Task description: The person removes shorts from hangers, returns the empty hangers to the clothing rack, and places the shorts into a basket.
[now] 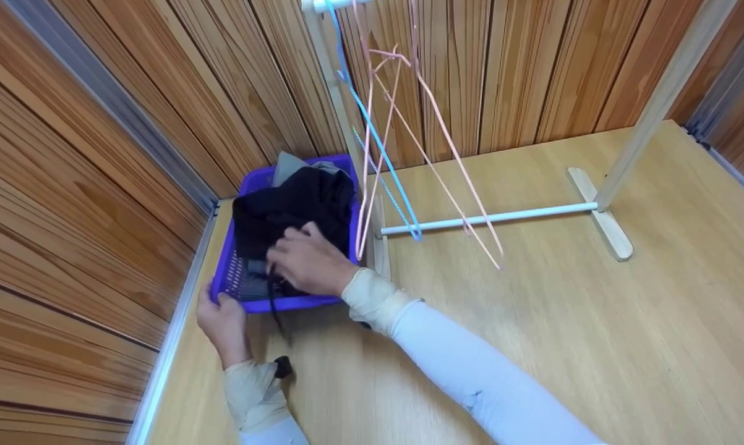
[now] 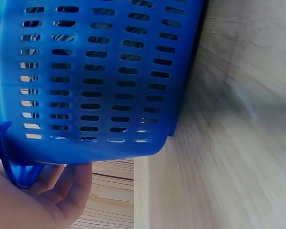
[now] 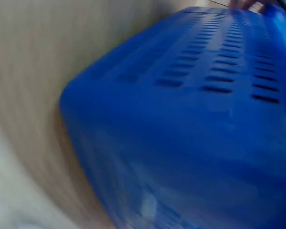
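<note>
A purple plastic basket point(image 1: 303, 303) stands on the floor, looking blue in both wrist views, with folded clothes inside. My left hand point(image 1: 224, 318) grips its near left corner at the rim; in the left wrist view the curled fingers point(image 2: 78, 188) show under the rim. My right hand point(image 1: 310, 259) is over the basket with bent fingers on a black garment point(image 1: 285, 201), and its fingertips are partly hidden. From beside those fingers a thin black strap point(image 1: 274, 303) hangs over the near rim. Grey cloth point(image 1: 288, 167) shows behind the black garment.
A rack with a wooden post point(image 1: 662, 105) and a pale lower bar point(image 1: 489, 219) stands right of the basket. Pink hangers point(image 1: 443, 123) and a blue hanger point(image 1: 384, 151) hang beside the basket's right edge. Wood-panelled walls point(image 1: 99, 185) meet behind it.
</note>
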### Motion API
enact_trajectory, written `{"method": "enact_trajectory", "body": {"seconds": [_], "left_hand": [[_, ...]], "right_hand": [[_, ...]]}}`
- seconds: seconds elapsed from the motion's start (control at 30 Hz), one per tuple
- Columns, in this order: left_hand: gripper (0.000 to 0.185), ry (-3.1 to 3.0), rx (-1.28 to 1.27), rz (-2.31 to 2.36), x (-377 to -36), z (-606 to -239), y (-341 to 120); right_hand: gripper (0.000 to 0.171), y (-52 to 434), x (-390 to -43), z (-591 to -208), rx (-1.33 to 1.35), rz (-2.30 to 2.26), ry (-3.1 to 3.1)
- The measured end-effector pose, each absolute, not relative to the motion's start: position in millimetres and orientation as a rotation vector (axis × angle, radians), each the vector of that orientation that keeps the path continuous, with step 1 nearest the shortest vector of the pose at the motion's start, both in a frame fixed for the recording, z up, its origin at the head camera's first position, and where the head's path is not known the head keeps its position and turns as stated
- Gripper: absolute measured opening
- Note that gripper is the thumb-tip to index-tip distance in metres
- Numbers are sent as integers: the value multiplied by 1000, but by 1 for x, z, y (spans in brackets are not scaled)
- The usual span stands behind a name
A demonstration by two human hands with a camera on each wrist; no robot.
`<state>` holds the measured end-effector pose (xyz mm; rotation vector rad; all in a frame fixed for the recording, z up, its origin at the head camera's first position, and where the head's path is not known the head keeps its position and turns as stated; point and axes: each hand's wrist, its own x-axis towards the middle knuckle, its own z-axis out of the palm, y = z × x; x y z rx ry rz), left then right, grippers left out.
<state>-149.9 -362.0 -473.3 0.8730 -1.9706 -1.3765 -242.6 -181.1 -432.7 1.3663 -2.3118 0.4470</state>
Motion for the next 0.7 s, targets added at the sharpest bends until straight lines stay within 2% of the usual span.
{"method": "enact_trajectory", "body": {"seconds": [0.1,0.2,0.3,0.4,0.53,0.7], "left_hand": [[50,-1973,891,-1387,-150,-470,-362],[51,-1974,896,-1401,-151,-468,-361],[51,-1972,904,-1412,-151,-468,-361],[51,-1976,917,-1406,-150,-469,-362],[50,-1977,897,-1334,-150,-470,-362],[50,-1985,871,-1272,-153,-469,-362]], "right_hand": [[21,-180,-246,-419,1145,1019,-2420],[17,-179,-253,-400,850,1779,-2363],[22,-176,-260,-386,534,2544,-2061],[27,-174,-265,-385,325,2992,-1683],[25,-171,-266,-392,372,2953,-1688],[54,-166,-262,-398,538,2229,-2219]]}}
